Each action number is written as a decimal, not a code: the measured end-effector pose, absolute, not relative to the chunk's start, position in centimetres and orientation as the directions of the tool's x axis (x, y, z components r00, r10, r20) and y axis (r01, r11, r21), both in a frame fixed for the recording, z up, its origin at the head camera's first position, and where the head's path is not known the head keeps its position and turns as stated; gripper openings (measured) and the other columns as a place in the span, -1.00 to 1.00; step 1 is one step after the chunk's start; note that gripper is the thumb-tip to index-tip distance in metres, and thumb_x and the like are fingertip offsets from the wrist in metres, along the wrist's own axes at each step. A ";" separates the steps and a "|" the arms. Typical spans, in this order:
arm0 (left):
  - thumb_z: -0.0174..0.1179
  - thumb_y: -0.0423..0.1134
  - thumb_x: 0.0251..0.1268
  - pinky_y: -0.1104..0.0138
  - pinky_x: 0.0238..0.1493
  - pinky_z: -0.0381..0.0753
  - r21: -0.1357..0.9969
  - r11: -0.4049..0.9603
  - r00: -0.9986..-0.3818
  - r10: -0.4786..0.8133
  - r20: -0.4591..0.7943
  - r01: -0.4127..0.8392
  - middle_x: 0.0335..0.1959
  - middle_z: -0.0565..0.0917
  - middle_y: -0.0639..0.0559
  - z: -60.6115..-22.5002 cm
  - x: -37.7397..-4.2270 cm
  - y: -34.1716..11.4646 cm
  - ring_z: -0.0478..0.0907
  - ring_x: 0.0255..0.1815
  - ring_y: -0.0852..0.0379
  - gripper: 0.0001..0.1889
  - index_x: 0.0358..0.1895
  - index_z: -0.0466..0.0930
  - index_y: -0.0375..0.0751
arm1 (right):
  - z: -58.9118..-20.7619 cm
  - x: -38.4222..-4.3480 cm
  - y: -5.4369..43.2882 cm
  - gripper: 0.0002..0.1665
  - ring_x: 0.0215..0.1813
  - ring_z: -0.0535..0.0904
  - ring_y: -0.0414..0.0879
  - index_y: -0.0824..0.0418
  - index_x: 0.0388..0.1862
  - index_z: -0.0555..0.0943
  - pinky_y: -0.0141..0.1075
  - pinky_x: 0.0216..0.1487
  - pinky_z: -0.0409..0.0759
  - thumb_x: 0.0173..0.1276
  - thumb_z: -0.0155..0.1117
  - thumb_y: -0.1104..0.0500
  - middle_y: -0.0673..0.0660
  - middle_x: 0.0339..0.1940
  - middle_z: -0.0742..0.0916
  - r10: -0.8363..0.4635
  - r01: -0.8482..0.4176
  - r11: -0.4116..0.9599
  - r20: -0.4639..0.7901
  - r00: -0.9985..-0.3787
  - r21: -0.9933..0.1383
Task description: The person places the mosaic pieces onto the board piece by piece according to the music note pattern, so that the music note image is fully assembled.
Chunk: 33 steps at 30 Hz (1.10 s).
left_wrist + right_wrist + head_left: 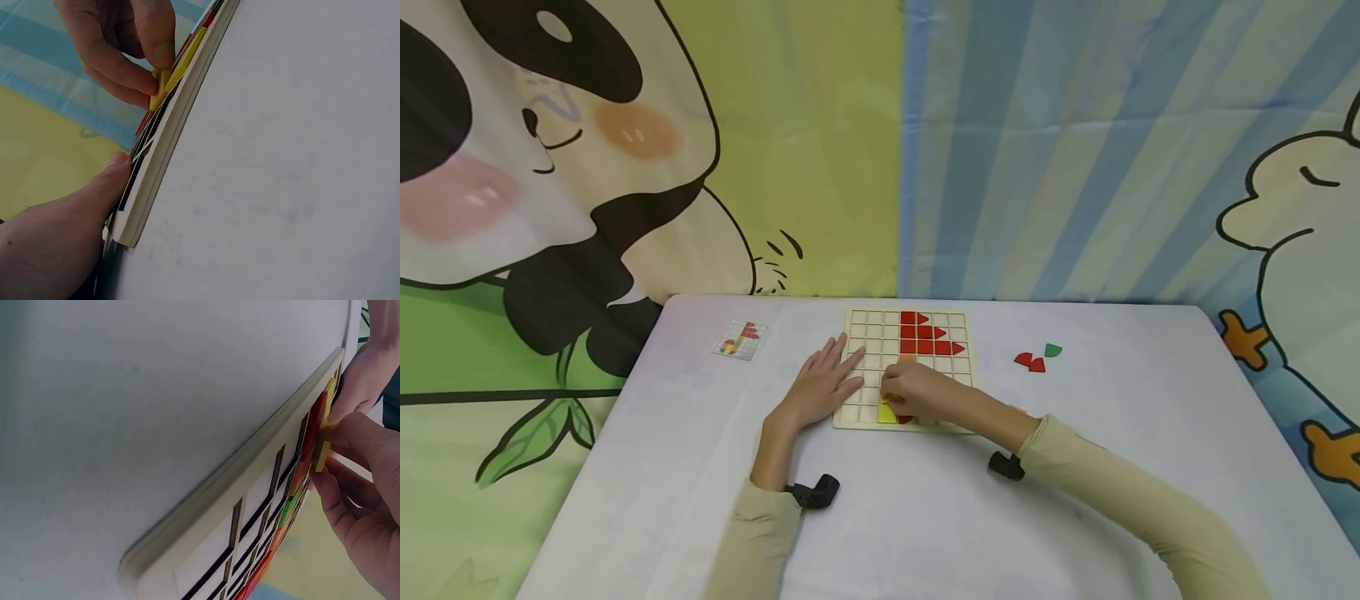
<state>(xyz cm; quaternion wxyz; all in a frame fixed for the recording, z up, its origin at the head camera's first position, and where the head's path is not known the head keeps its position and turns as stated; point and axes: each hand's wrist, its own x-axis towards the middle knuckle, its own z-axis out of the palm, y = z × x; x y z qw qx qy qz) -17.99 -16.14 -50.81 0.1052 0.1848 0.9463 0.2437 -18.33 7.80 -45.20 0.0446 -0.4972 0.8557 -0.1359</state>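
Observation:
A wooden grid board point(872, 367) lies on the white table, with red pieces point(925, 333) set in steps in its upper squares. My left hand point(822, 385) rests along the board's left edge, fingers spread, the thumb point(109, 181) at its side. Over the lower part of the board, my right hand point(921, 390) pinches a small yellow piece point(159, 89) between thumb and fingers. Right beside that piece, another yellow piece point(887, 413) sits in a front-row square, followed by a red one point(314, 422). In the head view, my right hand covers several lower squares.
A small pattern card point(740, 340) lies left of the board. To the right are two loose red pieces point(1037, 365) and a green piece point(1053, 350). Black wrist cameras point(816, 492) sit at both wrists. A printed cloth backdrop point(820, 150) stands behind the table.

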 end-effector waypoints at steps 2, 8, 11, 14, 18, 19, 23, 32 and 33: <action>-0.11 0.16 0.67 -0.12 0.69 -0.22 0.497 0.814 -0.907 0.405 -0.113 0.301 0.75 -0.20 -0.10 -50.9 -18.0 -16.1 -0.30 0.76 -0.12 -0.33 0.69 0.04 0.09 | -45.3 -18.5 7.6 -0.95 -0.24 0.54 -0.09 0.21 -0.27 0.78 -0.42 -0.16 0.57 0.36 0.41 0.32 0.10 -0.22 0.77 -0.865 -0.837 0.472 0.039 -0.501 -0.277; -0.09 0.13 0.67 -0.12 0.69 -0.22 0.494 0.818 -0.911 0.397 -0.114 0.294 0.75 -0.20 -0.11 -50.7 -18.0 -16.1 -0.30 0.76 -0.14 -0.34 0.69 0.06 0.08 | -45.5 -18.4 7.9 -0.89 -0.03 0.67 0.01 0.22 -0.21 0.83 -0.35 0.05 0.69 0.40 0.39 0.32 0.16 -0.05 0.79 -0.877 -0.860 0.444 0.073 -0.474 -0.250; -0.11 0.15 0.67 -0.12 0.69 -0.22 0.488 0.820 -0.909 0.401 -0.117 0.299 0.75 -0.21 -0.11 -50.6 -18.1 -16.0 -0.31 0.76 -0.13 -0.33 0.69 0.04 0.09 | -45.2 -17.8 8.8 -0.85 0.08 0.67 0.04 0.17 -0.10 0.84 -0.28 0.14 0.69 0.41 0.42 0.26 0.17 0.05 0.78 -0.879 -0.876 0.446 0.096 -0.468 -0.182; -0.12 0.17 0.66 -0.10 0.70 -0.23 0.486 0.822 -0.908 0.400 -0.122 0.297 0.75 -0.22 -0.09 -50.7 -18.2 -16.0 -0.32 0.76 -0.12 -0.33 0.69 0.03 0.11 | -44.9 -16.7 10.5 -0.76 0.14 0.66 0.03 0.11 0.00 0.83 -0.24 0.16 0.69 0.37 0.48 0.18 0.14 0.10 0.77 -0.873 -0.879 0.458 0.121 -0.473 -0.136; -0.10 0.17 0.66 -0.10 0.70 -0.23 0.491 0.821 -0.908 0.399 -0.125 0.293 0.75 -0.21 -0.09 -50.9 -18.3 -15.9 -0.32 0.76 -0.11 -0.33 0.69 0.03 0.10 | -44.7 -14.7 13.9 -0.70 0.14 0.67 0.01 0.07 0.01 0.83 -0.23 0.10 0.73 0.30 0.55 0.14 0.12 0.08 0.78 -0.856 -0.863 0.483 0.131 -0.501 -0.149; -0.10 0.17 0.66 -0.09 0.70 -0.23 0.491 0.821 -0.908 0.399 -0.127 0.292 0.75 -0.22 -0.09 -50.9 -18.3 -16.0 -0.32 0.76 -0.11 -0.33 0.69 0.03 0.11 | -44.7 -14.2 14.8 -0.71 0.15 0.67 0.01 0.07 0.00 0.83 -0.22 0.10 0.73 0.29 0.56 0.14 0.12 0.08 0.78 -0.848 -0.855 0.493 0.129 -0.514 -0.161; -0.08 0.16 0.65 -0.11 0.70 -0.22 0.499 0.818 -0.912 0.393 -0.121 0.286 0.75 -0.20 -0.10 -50.8 -18.2 -16.1 -0.31 0.76 -0.13 -0.33 0.69 0.05 0.09 | -44.9 -12.9 18.0 -0.74 0.10 0.69 0.02 0.06 -0.07 0.85 -0.22 0.02 0.76 0.23 0.59 0.19 0.14 0.03 0.79 -0.810 -0.823 0.536 0.160 -0.564 -0.185; -0.06 0.13 0.65 -0.13 0.69 -0.22 0.512 0.809 -0.912 0.396 -0.111 0.289 0.75 -0.19 -0.13 -50.6 -18.0 -16.0 -0.30 0.76 -0.14 -0.33 0.68 0.07 0.06 | -43.9 -13.6 24.3 -0.63 0.05 0.70 0.11 0.18 -0.02 0.84 -0.13 -0.10 0.78 0.15 0.62 0.29 0.21 0.03 0.79 -0.649 -0.667 0.719 0.155 -0.745 -0.192; -0.05 0.12 0.65 -0.14 0.69 -0.21 0.517 0.806 -0.911 0.398 -0.109 0.290 0.75 -0.19 -0.13 -50.6 -18.0 -16.0 -0.30 0.76 -0.15 -0.33 0.68 0.07 0.04 | -43.9 -14.0 25.0 -0.64 0.04 0.70 0.13 0.20 -0.03 0.84 -0.11 -0.13 0.78 0.14 0.61 0.31 0.23 0.02 0.79 -0.632 -0.653 0.734 0.162 -0.757 -0.187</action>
